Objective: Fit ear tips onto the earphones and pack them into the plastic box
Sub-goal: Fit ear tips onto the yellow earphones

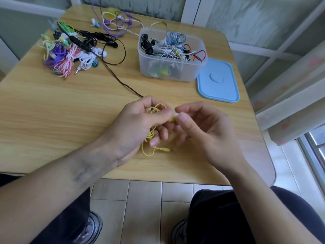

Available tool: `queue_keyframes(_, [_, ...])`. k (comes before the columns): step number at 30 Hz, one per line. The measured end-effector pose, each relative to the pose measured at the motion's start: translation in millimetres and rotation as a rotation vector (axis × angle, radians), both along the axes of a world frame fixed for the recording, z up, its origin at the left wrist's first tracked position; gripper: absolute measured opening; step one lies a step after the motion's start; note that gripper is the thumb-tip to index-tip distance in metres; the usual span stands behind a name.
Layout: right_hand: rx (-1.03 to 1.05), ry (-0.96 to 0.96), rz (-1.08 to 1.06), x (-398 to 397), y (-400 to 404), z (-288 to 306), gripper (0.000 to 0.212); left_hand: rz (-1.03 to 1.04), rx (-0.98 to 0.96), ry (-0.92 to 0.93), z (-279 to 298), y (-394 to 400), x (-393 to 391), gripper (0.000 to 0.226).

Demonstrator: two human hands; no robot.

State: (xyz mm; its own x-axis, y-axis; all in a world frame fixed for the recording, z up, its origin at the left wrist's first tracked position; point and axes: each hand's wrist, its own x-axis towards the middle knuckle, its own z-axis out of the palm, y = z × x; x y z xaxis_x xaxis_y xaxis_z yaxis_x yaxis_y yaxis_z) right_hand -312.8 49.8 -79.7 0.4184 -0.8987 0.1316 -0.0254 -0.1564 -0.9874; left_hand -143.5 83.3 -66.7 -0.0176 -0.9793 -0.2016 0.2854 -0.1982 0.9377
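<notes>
a light wooden table with rounded corners (pixel 52 111) fills most of the view, standing on a pale tiled floor (pixel 144 208), with the person's dark-trousered knees below its near edge. on the far right of the table stands a clear plastic box with rounded walls (pixel 175 71), open at the top and partly filled with coiled earphones in white, black, blue and red. just beside it to the right, flat on the table, lies its pale blue rectangular lid (pixel 219 81). at the far left lies a loose heap of coloured earphone cables (pixel 70 53), purple, pink, white, green and black, with one thin black cord trailing toward the hands.

over the near middle of the table, the left hand (pixel 139 127) curls its fingers around a tangle of thin yellow earphone cable (pixel 149 136), whose loops hang down to the table, and its gold-tipped jack plug (pixel 168 149) rests there. the right hand (pixel 205 131) meets it, thumb and forefinger pinching a small whitish ear tip (pixel 176 115) against the yellow earbud (pixel 171 118) held at the left fingertips. both are blurred, and whether the tip is seated cannot be told.
</notes>
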Motion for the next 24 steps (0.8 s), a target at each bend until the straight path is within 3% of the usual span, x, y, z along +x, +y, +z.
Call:
queue_keyframes(2, [0.039, -0.068, -0.066, 2.6, -4.1, 2.1, 0.023, 0.022, 0.005, 0.059, 5.6, -4.8, 1.1, 0.001])
queue_keyframes(5, [0.011, -0.119, -0.199, 3.8, -12.9, 4.4, 0.015, 0.005, -0.009, 0.148, 23.5, -20.9, 4.7, 0.016])
queue_keyframes(9, [-0.061, -0.097, -0.347, 2.9, -24.7, 4.9, 0.005, 0.047, -0.127, 0.123, 64.2, -63.5, 8.5, 0.021])
queue_keyframes(15, [-0.156, 0.003, -0.508, 4.7, -36.9, 0.2, 0.013, 0.284, -0.227, 0.065, 96.6, -137.8, 9.3, 0.021])
queue_keyframes(17, [-0.208, 0.03, -0.523, 3.2, -40.0, 0.9, 0.013, 0.397, -0.259, -0.119, 83.8, -162.2, 10.5, 0.021])
queue_keyframes(20, [-0.274, 0.061, -0.525, 2.7, -42.0, 2.6, 0.012, 0.45, -0.28, -0.559, 55.5, -184.4, 16.8, 0.02])
queue_keyframes(24, [-0.314, 0.076, -0.525, 1.2, -44.2, 3.8, 0.012, 0.264, -0.26, -1.387, 25.5, -186.7, 18.0, 0.03])
